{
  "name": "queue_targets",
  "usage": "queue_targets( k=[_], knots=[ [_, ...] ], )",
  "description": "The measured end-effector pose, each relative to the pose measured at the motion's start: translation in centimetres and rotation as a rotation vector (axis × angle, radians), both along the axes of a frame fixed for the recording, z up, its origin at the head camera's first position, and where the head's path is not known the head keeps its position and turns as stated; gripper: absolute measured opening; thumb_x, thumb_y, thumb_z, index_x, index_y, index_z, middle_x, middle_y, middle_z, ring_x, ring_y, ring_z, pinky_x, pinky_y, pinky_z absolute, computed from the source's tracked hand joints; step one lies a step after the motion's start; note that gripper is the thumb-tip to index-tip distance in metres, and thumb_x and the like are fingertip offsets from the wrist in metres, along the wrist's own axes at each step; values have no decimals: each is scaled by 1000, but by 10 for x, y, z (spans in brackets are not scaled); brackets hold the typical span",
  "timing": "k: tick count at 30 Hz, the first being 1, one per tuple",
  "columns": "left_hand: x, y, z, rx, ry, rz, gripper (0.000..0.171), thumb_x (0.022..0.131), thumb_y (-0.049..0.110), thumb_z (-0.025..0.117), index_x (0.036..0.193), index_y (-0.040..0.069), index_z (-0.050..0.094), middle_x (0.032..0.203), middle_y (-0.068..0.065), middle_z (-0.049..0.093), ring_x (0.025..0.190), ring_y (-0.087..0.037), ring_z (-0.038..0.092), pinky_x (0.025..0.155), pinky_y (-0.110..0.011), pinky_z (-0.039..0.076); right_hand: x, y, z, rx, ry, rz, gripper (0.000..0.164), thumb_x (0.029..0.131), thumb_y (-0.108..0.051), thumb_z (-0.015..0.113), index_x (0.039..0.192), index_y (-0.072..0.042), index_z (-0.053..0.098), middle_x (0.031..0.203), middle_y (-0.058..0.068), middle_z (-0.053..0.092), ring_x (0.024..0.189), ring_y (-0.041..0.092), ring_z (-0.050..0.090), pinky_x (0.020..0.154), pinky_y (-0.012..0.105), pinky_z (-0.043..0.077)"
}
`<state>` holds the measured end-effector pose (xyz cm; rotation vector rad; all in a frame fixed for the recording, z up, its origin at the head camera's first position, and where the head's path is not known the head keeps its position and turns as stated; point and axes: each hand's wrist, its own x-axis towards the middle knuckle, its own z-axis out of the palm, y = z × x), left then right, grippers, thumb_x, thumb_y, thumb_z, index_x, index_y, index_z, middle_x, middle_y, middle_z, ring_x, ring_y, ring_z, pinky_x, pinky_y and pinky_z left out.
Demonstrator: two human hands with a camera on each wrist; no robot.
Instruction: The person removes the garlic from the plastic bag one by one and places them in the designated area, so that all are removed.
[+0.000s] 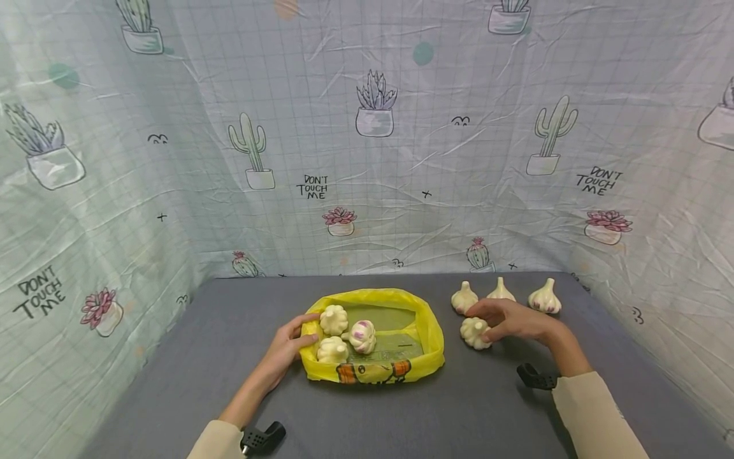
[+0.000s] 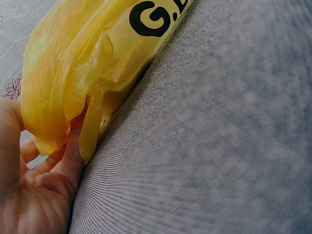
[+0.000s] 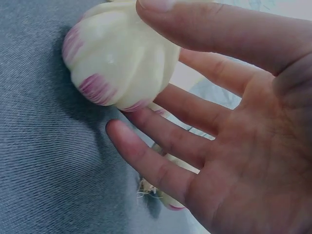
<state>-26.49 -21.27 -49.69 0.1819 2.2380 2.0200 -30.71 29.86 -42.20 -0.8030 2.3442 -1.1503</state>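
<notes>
A yellow plastic bag (image 1: 434,338) lies with its mouth opened wide and its rim rolled. Three garlic bulbs (image 1: 362,336) sit inside its left half. At the bag's left edge my left hand (image 1: 282,349) grips the rim; the left wrist view shows the plastic (image 2: 73,63) between thumb and fingers. Right of the bag, my right hand (image 1: 513,320) holds a garlic bulb (image 1: 473,333) between thumb and fingers. Up close in the right wrist view, this bulb (image 3: 117,58) is cream with purple streaks and is on or just above the grey surface.
Three more garlic bulbs stand in a row behind my right hand: a left one (image 1: 464,298), a partly hidden middle one (image 1: 501,290) and a right one (image 1: 545,297). The dark grey table (image 1: 367,421) ends at a hanging cactus-print sheet (image 1: 401,166) at back and sides.
</notes>
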Motion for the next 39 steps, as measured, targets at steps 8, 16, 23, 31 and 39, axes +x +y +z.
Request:
queue_targets(
  k=[8, 16, 23, 31, 39],
  knots=[
    [1, 0, 1, 8, -7, -2, 54, 100, 12, 64, 152, 8, 49, 146, -27, 54, 104, -19, 69, 81, -31, 60, 2, 0, 7, 13, 0, -1, 60, 91, -17, 77, 142, 5, 54, 144, 25, 57, 134, 45, 51, 106, 64, 45],
    [1, 1, 3, 10, -9, -4, 54, 101, 12, 64, 152, 6, 49, 145, -28, 54, 100, -16, 69, 80, -31, 60, 4, -1, 14, -15, -2, 3, 59, 93, -15, 75, 142, 7, 50, 146, 33, 53, 137, 54, 48, 106, 67, 45],
    [3, 1, 4, 5, -10, 6, 52, 100, 10, 63, 151, 7, 51, 147, -26, 53, 98, -15, 68, 79, -30, 59, 10, -3, 23, -22, -2, -15, 59, 96, -18, 72, 144, 7, 48, 145, 35, 53, 138, 58, 45, 106, 65, 47],
    [3, 0, 4, -3, 2, 2, 53, 101, 12, 64, 151, 6, 49, 148, -26, 52, 98, -15, 68, 79, -29, 59, 14, -8, 30, -2, 68, -49, 54, 98, -21, 70, 143, 3, 52, 144, 31, 56, 136, 55, 48, 106, 66, 45],
    [3, 1, 4, -14, 0, 5, 52, 101, 11, 63, 151, 7, 51, 150, -25, 51, 98, -15, 68, 79, -29, 59, 18, -13, 38, -24, 130, -72, 52, 98, -21, 70, 141, 4, 53, 143, 31, 56, 133, 54, 50, 104, 60, 50]
  ],
)
